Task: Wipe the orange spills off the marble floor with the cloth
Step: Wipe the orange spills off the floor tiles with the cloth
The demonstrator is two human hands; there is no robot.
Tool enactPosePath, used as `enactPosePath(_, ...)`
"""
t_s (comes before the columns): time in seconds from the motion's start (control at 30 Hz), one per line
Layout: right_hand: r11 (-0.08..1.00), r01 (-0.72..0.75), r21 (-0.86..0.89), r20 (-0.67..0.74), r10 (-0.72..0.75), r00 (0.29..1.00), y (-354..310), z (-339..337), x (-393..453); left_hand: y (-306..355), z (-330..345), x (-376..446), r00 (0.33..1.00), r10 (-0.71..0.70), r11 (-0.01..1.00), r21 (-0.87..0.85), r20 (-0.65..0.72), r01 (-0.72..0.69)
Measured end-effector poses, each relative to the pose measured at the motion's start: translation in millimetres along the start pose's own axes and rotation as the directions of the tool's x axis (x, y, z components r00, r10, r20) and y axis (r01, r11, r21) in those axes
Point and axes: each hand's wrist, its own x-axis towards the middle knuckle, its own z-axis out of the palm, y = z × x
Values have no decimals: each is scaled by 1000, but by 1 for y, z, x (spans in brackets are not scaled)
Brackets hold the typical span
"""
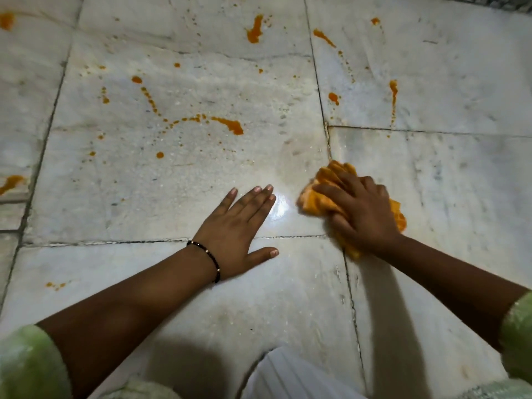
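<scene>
My right hand [359,210] grips a crumpled orange cloth [319,194] and presses it onto the white marble floor [288,298] at the centre right. My left hand [239,228] lies flat on the floor beside it, fingers straight, a dark bead bracelet on the wrist. Orange spills dot the floor beyond both hands: a long streak [230,125] with a dotted trail at the centre, a blob [254,30] at the top, and streaks [393,90] at the upper right. The patch between my hands shines wet.
More orange marks lie at the far left edge [11,181], the top left corner [6,21] and near my left forearm [56,285]. Dark grout lines cross the slabs. White cloth of my clothing [288,375] shows at the bottom centre.
</scene>
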Motion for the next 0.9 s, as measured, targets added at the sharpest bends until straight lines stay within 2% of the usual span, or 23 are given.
enactPosePath(0.07,982,-185,-35,-35,184,982,20,0,13,-4,1,-13,999,-29,1000,-4,-23,29)
enactPosePath(0.1,948,-314,-53,-62,311,949,26,1,30,-6,3,-19,999,-42,999,-6,-30,42)
enactPosePath(0.17,834,-552,13,-81,551,830,31,-1,78,-8,3,-27,998,-49,999,4,-26,50)
enactPosePath(0.2,789,-612,54,-53,615,787,29,-5,102,-8,3,-28,998,-50,999,13,-23,50)
enactPosePath(0.23,785,-616,69,-21,618,786,23,-8,120,-8,2,-27,999,-48,999,20,-18,48)
enactPosePath(0.27,821,-567,69,3,568,823,14,-11,131,-8,2,-27,999,-44,999,21,-11,44)
enactPosePath(0.37,947,-296,124,41,294,955,-12,-13,115,-9,2,-27,999,-37,999,3,-9,37)
enactPosePath(0.43,976,-167,143,-1,169,986,-15,-13,79,-9,4,-28,999,-30,1000,-6,-32,30)
enactPosePath(0.47,979,-150,135,-21,154,988,-8,-13,61,-9,5,-28,999,-29,1000,-7,-45,28)
enactPosePath(0.53,964,-255,76,-62,260,964,15,-12,52,-7,7,-28,997,-35,999,-17,-64,34)
enactPosePath(0.63,835,-541,101,-94,549,830,31,-16,103,-5,9,-26,996,-40,999,-11,-81,39)
enactPosePath(0.67,810,-575,120,-79,585,807,22,-20,123,-5,10,-27,996,-40,999,-11,-84,39)
enactPosePath(0.7,821,-553,141,-63,565,823,9,-22,136,-5,11,-27,997,-40,999,-16,-73,39)
enactPosePath(0.8,922,-334,197,90,322,942,-42,-28,122,-5,9,-27,999,-48,999,-20,-16,48)
enactPosePath(0.83,942,-293,166,165,266,950,-50,-32,107,-6,6,-26,999,-50,999,-17,-5,50)
enactPosePath(0.9,962,-270,37,317,245,916,-46,-42,81,-5,1,-27,999,-37,999,-13,11,37)
